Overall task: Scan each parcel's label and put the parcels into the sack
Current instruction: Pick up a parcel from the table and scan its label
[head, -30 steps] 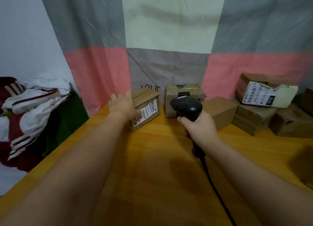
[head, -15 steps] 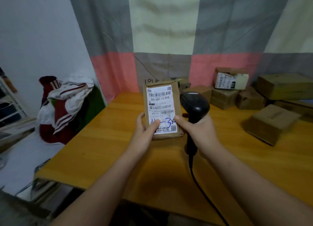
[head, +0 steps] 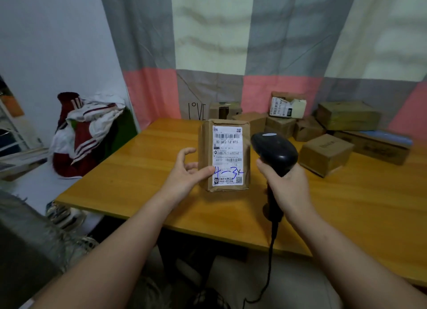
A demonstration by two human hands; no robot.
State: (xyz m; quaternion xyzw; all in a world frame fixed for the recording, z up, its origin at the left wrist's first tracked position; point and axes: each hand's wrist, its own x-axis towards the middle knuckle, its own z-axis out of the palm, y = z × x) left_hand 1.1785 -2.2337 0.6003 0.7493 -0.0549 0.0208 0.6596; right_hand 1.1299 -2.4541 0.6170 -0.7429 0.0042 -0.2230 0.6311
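A patchwork curtain (head: 208,54) of grey, cream and pink panels is hung across the back of the scene. In front of it an orange-brown wooden table (head: 138,170) is seen from its near edge. Grey fabric with a frayed edge (head: 23,239) is seen at the lower left; whether it is the sack cannot be told. A heap of dark red and white striped clothing (head: 87,133) is piled to the left of the table, against the wall.

Plain cardboard boxes (head: 325,153) are gathered on the far right part of the table, some stacked, and one labelled box (head: 286,106) is set on top of two others near the curtain.

A brown paper-wrapped parcel (head: 205,151) is held upright above the middle of the table, its white face turned toward the camera. It is gripped by the left hand (head: 187,172): the thumb is pressed on the lower left of the front, the fingers are curled behind, and the index finger is lifted off the left side.

A black barcode scanner (head: 275,151) is held just to the right of the parcel, with its head level with the parcel's middle. Its handle is enclosed by the curled fingers of the right hand (head: 286,186).

The parcel's shipping label (head: 227,156) carries barcodes, printed numbers and a blue handwritten mark. A black cable (head: 270,262) is hung from the scanner's handle past the table edge.
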